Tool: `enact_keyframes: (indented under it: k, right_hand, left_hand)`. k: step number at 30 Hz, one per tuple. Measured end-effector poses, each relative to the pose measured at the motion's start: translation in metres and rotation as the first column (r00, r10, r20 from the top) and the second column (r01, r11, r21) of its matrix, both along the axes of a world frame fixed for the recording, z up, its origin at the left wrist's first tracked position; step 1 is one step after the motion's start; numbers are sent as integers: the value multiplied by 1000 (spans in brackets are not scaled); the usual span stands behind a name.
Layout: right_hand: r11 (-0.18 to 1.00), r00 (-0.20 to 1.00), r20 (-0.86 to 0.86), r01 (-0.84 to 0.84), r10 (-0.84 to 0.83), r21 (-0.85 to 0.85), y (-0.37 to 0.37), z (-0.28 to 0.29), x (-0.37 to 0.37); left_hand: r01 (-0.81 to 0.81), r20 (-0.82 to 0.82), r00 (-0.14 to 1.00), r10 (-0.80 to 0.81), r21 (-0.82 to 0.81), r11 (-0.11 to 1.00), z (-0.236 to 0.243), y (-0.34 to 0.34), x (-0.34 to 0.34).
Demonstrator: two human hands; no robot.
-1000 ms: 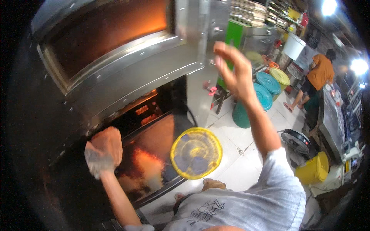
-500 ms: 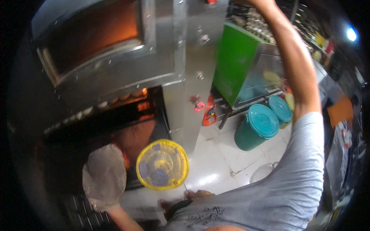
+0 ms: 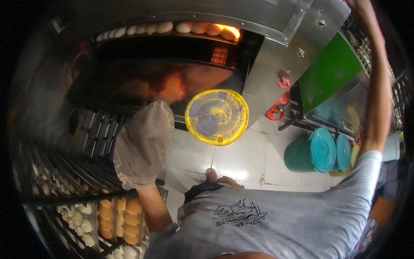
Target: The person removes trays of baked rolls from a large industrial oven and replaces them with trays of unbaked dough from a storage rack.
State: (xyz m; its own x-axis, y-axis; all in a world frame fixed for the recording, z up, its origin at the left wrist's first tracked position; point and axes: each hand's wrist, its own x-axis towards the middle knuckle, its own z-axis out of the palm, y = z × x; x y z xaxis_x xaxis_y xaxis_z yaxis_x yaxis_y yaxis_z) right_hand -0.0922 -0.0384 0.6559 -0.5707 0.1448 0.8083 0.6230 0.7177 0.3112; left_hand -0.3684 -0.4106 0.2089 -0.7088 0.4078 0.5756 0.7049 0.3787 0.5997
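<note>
A worn grey-brown cloth oven mitt (image 3: 144, 142) covers my left hand, hiding its fingers. The mitt is in front of the lower opening of a steel oven (image 3: 267, 19), between that opening and a rack at the lower left. Inside the opening, a row of pale and browned buns (image 3: 164, 28) sits near an orange glow. My right arm reaches up along the right side, and my right hand (image 3: 360, 4) is at the oven's upper corner, beside a small red part. The frame's top edge cuts off its fingers.
A round yellow-rimmed tub or lid (image 3: 243, 103) is before the oven. The rack (image 3: 82, 198) holds trays of browned buns (image 3: 133, 213) and pale pieces. Teal lidded buckets (image 3: 322, 149), a red valve knob (image 3: 283, 82) and a green-sided cabinet (image 3: 330, 71) are at the right.
The view has swung down and left, so the oven appears higher and more of the rack shows. The mitt appears farther up and right. My right arm is still raised.
</note>
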Motion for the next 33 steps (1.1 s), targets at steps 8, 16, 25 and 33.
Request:
enact_keyframes:
  k: [8, 16, 25, 33]
  right_hand:
    - [671, 769, 290, -231, 570, -705, -59, -331, -118]
    - [650, 771, 318, -158, 551, -743, -78, -431, -135]
    - [655, 709, 318, -264, 630, -708, -51, -437, -137]
    - [682, 713, 347, -247, 609, -689, -75, -429, -133]
  left_hand:
    - [-141, -4, 989, 145, -275, 951, -10, -100, 93]
    - [-87, 554, 833, 10, 112, 990, -57, -195, 183]
    - [-285, 701, 570, -428, 657, 698, -90, -225, 258]
    - [-459, 570, 403, -716, 803, 381, -102, -231, 306]
